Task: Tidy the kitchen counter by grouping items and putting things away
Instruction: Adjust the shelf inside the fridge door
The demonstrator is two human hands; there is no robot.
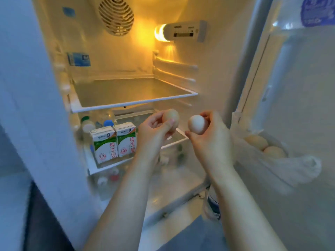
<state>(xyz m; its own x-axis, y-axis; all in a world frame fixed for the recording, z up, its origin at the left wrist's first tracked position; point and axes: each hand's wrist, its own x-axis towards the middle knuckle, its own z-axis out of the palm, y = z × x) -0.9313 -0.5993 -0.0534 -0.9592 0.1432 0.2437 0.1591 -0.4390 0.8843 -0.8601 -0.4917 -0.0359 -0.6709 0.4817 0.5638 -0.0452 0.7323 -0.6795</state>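
Holding both hands up before the open fridge (126,69), I have an egg in each: the left hand (154,132) pinches a tan egg (171,116) just right of the two milk cartons (114,144), and the right hand (213,142) curls round a paler egg (197,124) farther right of the cartons. The two eggs are near, not touching. Well right of the cartons, more eggs (263,144) lie in the door (299,87).

The label (317,11) was cut off by the top and right edges. Bottles (88,124) were partly hidden behind the cartons (105,144). Stored eggs (264,146) and items (108,178) below the cartons were blurred. Lamp (183,31) print was illegible.
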